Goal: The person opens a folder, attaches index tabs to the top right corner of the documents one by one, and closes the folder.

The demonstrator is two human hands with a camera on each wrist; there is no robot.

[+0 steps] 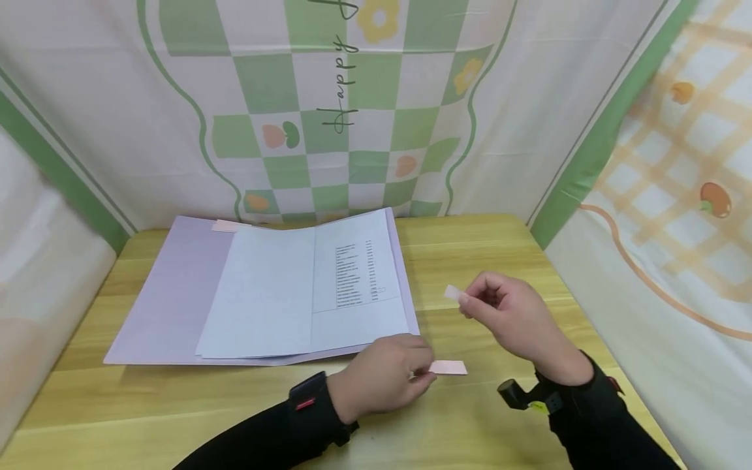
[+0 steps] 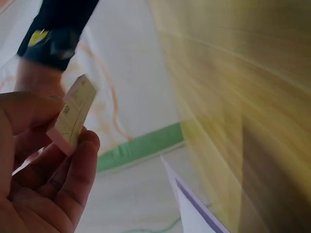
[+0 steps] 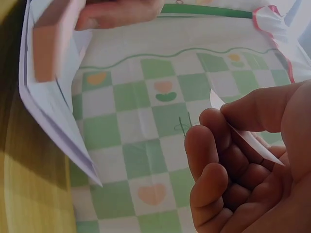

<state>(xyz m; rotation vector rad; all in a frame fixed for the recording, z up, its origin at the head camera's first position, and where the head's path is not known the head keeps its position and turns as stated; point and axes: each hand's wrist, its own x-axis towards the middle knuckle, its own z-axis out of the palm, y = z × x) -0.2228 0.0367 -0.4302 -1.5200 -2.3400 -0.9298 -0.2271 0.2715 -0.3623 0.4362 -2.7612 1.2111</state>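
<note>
My left hand (image 1: 384, 375) pinches a small pink sticky note pad (image 1: 449, 367) between thumb and fingers, just past the folder's near right corner. Seen from the left wrist, the pad (image 2: 75, 114) has a pale face with faint printed marks and a pink edge. To the right, above the table, my right hand (image 1: 519, 320) pinches a single sticky note (image 1: 452, 292) at one end. In the right wrist view that note (image 3: 248, 138) is thin and slightly bent. An open lilac folder (image 1: 153, 307) lies nearby with white pages (image 1: 258, 294), the right one bearing a printed list.
A pink sticky tab (image 1: 226, 226) shows at the top edge of the pages, on the folder's left side. Under everything is a wood-grain table (image 1: 470, 241). Patterned cloth (image 1: 376, 85) with green checks hangs behind it, and cloth also encloses both sides.
</note>
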